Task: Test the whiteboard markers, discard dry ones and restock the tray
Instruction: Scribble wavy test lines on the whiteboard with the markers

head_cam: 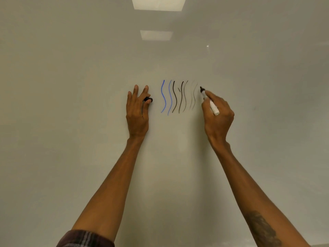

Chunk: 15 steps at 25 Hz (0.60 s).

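The whiteboard (89, 86) fills the view. At its middle are several wavy test lines (178, 96): two blue on the left, dark ones in the middle, faint grey ones on the right. My right hand (218, 114) grips a white-bodied black marker (210, 102), its uncapped tip against the board just right of the faintest line. My left hand (138, 111) rests on the board left of the lines, fingers spread upward, with the black cap (148, 99) pinched between thumb and forefinger.
Two ceiling light panels are reflected in the board, one (158, 3) at the top and one (156, 35) below it. The tray and other markers are out of view.
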### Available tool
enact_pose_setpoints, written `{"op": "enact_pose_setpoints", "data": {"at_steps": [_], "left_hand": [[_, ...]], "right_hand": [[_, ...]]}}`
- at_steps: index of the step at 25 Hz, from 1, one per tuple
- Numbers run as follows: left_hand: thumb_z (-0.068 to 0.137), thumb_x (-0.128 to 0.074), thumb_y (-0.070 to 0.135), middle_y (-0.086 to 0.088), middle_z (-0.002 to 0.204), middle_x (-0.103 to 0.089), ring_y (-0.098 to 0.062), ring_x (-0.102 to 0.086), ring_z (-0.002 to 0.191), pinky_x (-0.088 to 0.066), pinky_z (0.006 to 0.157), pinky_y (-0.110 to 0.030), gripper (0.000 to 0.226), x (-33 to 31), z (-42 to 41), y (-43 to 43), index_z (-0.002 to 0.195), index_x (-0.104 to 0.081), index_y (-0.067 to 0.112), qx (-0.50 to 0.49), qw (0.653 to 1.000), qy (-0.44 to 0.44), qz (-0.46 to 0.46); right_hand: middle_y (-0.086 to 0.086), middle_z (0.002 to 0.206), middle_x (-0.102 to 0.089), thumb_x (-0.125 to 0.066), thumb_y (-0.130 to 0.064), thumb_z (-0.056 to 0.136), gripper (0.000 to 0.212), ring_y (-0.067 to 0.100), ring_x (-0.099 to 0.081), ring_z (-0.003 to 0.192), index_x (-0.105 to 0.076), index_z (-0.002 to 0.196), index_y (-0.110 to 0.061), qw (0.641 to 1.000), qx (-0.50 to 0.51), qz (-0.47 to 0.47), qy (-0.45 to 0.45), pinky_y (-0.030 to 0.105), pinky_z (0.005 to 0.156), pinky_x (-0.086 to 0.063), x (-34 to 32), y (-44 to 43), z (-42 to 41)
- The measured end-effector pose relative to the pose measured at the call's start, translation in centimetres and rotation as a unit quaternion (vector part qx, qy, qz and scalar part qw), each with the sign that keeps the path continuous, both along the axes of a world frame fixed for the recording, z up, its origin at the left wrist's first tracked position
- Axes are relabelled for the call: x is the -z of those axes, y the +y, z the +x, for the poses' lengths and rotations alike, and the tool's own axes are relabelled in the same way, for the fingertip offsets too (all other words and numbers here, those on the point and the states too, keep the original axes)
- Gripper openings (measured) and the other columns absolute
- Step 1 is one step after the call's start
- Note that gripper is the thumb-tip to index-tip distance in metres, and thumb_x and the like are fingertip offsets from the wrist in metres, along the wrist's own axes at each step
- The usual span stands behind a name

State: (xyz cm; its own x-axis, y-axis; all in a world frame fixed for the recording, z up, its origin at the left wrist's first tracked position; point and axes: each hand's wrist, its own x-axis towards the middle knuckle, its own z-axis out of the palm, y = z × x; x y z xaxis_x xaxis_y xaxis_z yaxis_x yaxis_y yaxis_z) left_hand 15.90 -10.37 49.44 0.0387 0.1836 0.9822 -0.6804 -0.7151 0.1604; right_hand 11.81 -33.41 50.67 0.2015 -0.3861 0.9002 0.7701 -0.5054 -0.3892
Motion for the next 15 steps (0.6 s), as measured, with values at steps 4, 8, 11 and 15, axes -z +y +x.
{"op": "enact_pose_setpoints", "data": {"at_steps": [4, 8, 11, 15], "left_hand": [[0.105, -0.046, 0.017, -0.001, 0.139, -0.059, -0.017, -0.035, 0.145, -0.022, 0.123, -0.039, 0.028, 0.0, -0.1, 0.0, 0.125, -0.062, 0.005, -0.002, 1.000, -0.003, 0.003], [0.104, -0.047, 0.017, -0.001, 0.140, -0.058, -0.017, -0.036, 0.145, -0.022, 0.123, -0.038, 0.029, 0.0, 0.0, 0.1, 0.126, -0.061, 0.005, -0.007, 1.000, -0.007, 0.003], [0.104, -0.047, 0.018, 0.000, 0.140, -0.057, -0.015, -0.035, 0.144, -0.022, 0.123, -0.037, 0.030, 0.0, -0.1, 0.1, 0.127, -0.061, 0.005, -0.002, 1.000, -0.009, 0.000], [0.105, -0.046, 0.020, -0.002, 0.139, -0.059, -0.018, -0.037, 0.144, -0.022, 0.123, -0.037, 0.032, 0.0, -0.2, 0.0, 0.130, -0.060, 0.007, -0.004, 1.000, -0.008, 0.005]], "right_hand": [[-0.003, 0.099, -0.073, -0.060, -0.022, 0.093, 0.028, 0.014, -0.066, 0.085, -0.072, 0.117, -0.016, 0.999, 0.023, -0.022, 0.012, 0.027, 0.072, -0.053, -1.2, -0.3, 0.5], [-0.001, 0.092, -0.073, -0.061, -0.017, 0.089, 0.025, 0.015, -0.065, 0.077, -0.075, 0.110, -0.013, 0.998, 0.054, -0.036, 0.019, 0.029, 0.065, -0.051, 3.9, -0.2, 0.1], [-0.002, 0.089, -0.074, -0.062, -0.016, 0.088, 0.023, 0.014, -0.065, 0.075, -0.076, 0.105, -0.012, 0.998, 0.044, -0.025, 0.033, 0.035, 0.064, -0.054, 5.8, 0.1, -0.4], [-0.001, 0.099, -0.075, -0.063, -0.015, 0.091, 0.023, 0.013, -0.068, 0.084, -0.074, 0.111, -0.011, 1.000, 0.012, -0.006, 0.000, 0.029, 0.072, -0.056, 2.6, -0.1, -0.5]]}}
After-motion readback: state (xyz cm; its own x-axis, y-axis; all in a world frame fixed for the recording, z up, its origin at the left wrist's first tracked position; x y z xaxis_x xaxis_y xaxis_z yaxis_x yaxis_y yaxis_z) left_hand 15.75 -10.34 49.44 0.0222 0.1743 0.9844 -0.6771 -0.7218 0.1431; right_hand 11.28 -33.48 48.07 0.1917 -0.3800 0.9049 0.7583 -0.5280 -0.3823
